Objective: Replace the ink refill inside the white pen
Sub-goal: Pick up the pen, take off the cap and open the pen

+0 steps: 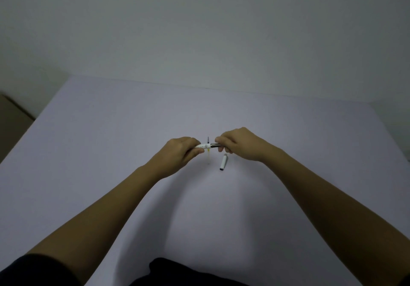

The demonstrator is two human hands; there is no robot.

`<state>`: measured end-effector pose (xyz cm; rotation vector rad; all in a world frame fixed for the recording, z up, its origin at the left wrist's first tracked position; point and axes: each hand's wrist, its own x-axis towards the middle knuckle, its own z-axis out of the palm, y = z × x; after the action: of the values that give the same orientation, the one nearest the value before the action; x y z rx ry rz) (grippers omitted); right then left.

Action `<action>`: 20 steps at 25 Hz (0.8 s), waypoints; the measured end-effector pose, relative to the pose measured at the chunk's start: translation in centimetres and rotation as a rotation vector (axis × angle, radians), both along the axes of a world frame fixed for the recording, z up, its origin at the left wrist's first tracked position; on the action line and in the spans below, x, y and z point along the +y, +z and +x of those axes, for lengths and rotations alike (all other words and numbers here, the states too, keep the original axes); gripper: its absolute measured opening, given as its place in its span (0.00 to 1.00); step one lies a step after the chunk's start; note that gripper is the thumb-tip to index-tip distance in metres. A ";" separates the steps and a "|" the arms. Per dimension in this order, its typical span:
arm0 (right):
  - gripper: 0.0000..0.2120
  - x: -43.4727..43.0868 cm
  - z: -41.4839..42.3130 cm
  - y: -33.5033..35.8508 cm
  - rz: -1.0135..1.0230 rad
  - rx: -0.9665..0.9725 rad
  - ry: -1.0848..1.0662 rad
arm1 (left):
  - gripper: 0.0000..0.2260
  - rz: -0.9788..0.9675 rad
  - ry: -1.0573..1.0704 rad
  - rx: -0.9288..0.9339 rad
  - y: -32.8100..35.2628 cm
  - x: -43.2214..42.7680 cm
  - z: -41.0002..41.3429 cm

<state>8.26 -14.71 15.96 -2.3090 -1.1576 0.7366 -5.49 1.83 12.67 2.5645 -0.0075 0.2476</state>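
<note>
From the head camera, looking down, the person is holding both bare arms out over a pale lilac table (111, 174). The left hand (180, 152) is curling closed around the white pen (203, 146), which is lying roughly level above the tabletop, its barel end buried in the fist. The right hand (238, 143) is pinching its fingers together on the pen's dark end section (215, 145), just where it is meeting the white part. Behind and below the pen, a thin refill (208, 150) is lying on the table, pointing away from the person, dark at the far end and yellowish nearer; much of it is too faint to make out. A white cap (223, 162) is resting on the table just below the right hand, tilted, its dark end toward the person.
</note>
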 end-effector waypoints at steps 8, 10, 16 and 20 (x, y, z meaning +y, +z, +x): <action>0.16 -0.1 -0.1 -0.3 0.024 0.075 -0.035 | 0.11 -0.027 0.014 -0.013 -0.1 0.1 0.0; 0.08 0.0 -0.1 -0.4 0.062 0.048 -0.007 | 0.11 -0.033 0.011 -0.014 -0.3 -0.1 -0.1; 0.12 0.2 -0.3 0.1 0.147 0.033 -0.101 | 0.08 -0.132 0.062 -0.051 -0.5 -0.1 0.0; 0.08 0.2 -0.2 0.3 0.218 0.049 -0.095 | 0.09 -0.158 0.087 -0.041 -0.9 -0.1 0.0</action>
<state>8.02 -14.51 16.26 -2.1367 -1.0441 0.5975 -5.50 1.73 11.76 2.4051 0.1047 0.3212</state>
